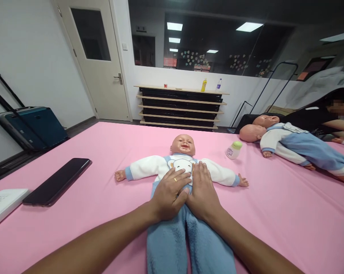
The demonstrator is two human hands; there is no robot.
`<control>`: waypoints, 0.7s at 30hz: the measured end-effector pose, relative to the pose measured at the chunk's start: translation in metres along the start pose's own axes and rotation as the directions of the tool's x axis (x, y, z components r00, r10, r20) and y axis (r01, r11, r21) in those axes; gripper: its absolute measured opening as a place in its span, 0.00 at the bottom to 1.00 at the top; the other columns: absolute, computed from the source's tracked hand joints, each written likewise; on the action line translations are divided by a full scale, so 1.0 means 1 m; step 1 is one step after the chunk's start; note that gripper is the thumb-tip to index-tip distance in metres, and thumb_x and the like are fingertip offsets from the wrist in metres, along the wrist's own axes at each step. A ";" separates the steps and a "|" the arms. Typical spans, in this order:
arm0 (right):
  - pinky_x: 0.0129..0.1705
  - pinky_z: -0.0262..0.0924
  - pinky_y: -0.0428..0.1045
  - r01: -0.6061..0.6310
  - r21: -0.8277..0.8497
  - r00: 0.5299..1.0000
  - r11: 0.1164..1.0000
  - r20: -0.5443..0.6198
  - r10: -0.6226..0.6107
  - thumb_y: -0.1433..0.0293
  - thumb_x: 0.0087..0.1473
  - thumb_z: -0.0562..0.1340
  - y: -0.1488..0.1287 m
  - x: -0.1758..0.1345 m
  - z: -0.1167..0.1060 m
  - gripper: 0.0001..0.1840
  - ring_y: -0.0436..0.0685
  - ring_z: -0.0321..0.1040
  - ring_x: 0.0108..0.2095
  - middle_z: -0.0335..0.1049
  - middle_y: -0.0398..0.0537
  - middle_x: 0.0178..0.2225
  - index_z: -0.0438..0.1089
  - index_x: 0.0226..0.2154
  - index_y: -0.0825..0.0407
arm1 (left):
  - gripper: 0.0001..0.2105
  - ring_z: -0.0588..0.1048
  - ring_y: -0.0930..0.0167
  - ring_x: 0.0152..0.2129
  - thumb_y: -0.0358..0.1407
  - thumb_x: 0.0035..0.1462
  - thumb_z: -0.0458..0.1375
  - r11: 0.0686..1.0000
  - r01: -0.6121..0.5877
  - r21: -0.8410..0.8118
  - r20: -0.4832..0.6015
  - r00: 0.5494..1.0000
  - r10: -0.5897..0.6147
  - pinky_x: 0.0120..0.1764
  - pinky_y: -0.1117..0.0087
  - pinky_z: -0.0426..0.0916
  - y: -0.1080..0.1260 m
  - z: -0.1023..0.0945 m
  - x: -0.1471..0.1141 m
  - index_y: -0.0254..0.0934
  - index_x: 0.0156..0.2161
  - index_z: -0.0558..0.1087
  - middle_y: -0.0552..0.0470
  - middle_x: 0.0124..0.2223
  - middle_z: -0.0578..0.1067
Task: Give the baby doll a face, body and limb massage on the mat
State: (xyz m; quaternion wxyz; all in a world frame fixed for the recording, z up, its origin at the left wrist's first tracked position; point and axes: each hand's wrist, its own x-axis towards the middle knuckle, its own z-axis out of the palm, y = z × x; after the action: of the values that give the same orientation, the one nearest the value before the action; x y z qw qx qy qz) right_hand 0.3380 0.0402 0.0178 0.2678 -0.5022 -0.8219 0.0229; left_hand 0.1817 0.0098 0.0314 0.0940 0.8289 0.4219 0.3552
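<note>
A baby doll lies face up on the pink sheet, its arms spread wide and its head away from me. It wears a white top with a bear face and blue trousers. My left hand, with a ring on one finger, rests flat on the doll's belly. Beside it my right hand lies flat too, fingers stretched toward the doll's chest. The two hands touch near the thumbs and cover part of the bear picture. Neither holds anything.
Right of the doll stands a small white bottle with a green cap. Two more dolls lie at the right, near a person in black. A black phone and a white box are at the left.
</note>
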 end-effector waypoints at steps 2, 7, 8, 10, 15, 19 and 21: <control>0.64 0.37 0.71 0.065 0.003 0.995 0.998 -0.070 -0.064 0.65 0.51 0.58 -0.003 -0.002 -0.002 0.44 0.71 0.27 0.66 0.35 0.68 0.66 0.42 0.63 0.67 | 0.19 0.56 0.66 0.62 0.38 0.64 0.45 0.994 0.106 0.005 0.015 0.994 -0.106 0.64 0.50 0.42 -0.003 0.001 0.004 0.42 0.57 0.66 0.51 0.61 0.65; 0.63 0.44 0.70 0.278 0.029 0.950 0.960 -0.156 -0.270 0.65 0.54 0.57 -0.009 -0.003 -0.008 0.41 0.69 0.34 0.66 0.39 0.64 0.66 0.42 0.64 0.63 | 0.21 0.47 0.66 0.65 0.42 0.66 0.40 0.952 0.307 -0.019 -0.014 0.952 -0.307 0.64 0.46 0.39 -0.013 0.007 0.006 0.49 0.62 0.59 0.54 0.67 0.53; 0.62 0.46 0.69 0.317 0.032 0.937 0.948 -0.162 -0.308 0.65 0.54 0.57 -0.009 -0.003 -0.009 0.40 0.69 0.36 0.66 0.42 0.64 0.65 0.44 0.64 0.63 | 0.21 0.46 0.66 0.65 0.42 0.67 0.39 0.943 0.332 -0.027 -0.024 0.943 -0.332 0.64 0.47 0.39 -0.015 0.008 0.006 0.48 0.63 0.57 0.53 0.67 0.51; 0.62 0.48 0.67 0.387 0.047 0.913 0.921 -0.162 -0.375 0.67 0.55 0.57 -0.009 -0.003 -0.011 0.35 0.66 0.41 0.65 0.48 0.64 0.63 0.50 0.62 0.62 | 0.23 0.44 0.67 0.65 0.43 0.67 0.38 0.924 0.381 -0.041 -0.055 0.922 -0.383 0.64 0.49 0.40 -0.019 0.012 0.004 0.43 0.64 0.54 0.50 0.68 0.49; 0.63 0.49 0.63 0.409 0.133 0.912 0.903 -0.038 -0.408 0.67 0.54 0.58 -0.010 0.001 -0.015 0.31 0.62 0.53 0.61 0.59 0.59 0.58 0.58 0.59 0.59 | 0.26 0.39 0.66 0.66 0.41 0.67 0.38 0.923 0.382 -0.041 -0.198 0.902 -0.382 0.65 0.52 0.40 -0.020 0.019 -0.003 0.33 0.67 0.45 0.44 0.69 0.42; 0.64 0.44 0.65 0.290 0.134 0.954 0.948 0.044 -0.297 0.65 0.52 0.58 -0.010 0.006 -0.017 0.34 0.63 0.47 0.64 0.51 0.56 0.63 0.55 0.61 0.55 | 0.27 0.39 0.64 0.66 0.38 0.66 0.42 0.969 0.245 0.019 -0.268 0.935 -0.231 0.65 0.50 0.40 -0.012 0.017 -0.006 0.36 0.67 0.43 0.45 0.69 0.42; 0.64 0.43 0.65 0.245 0.133 0.966 0.960 0.055 -0.254 0.64 0.52 0.57 -0.009 0.007 -0.016 0.35 0.63 0.44 0.65 0.49 0.56 0.64 0.54 0.62 0.55 | 0.27 0.41 0.63 0.66 0.37 0.65 0.43 0.984 0.173 0.042 -0.273 0.949 -0.156 0.64 0.51 0.42 -0.008 0.014 -0.007 0.35 0.67 0.45 0.44 0.69 0.44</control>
State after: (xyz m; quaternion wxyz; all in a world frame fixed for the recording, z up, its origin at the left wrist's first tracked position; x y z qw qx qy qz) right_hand 0.3354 0.0381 0.0376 0.2698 -0.3756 -0.8847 0.0582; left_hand 0.1834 0.0117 0.0136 0.0381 0.7376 0.5097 0.4412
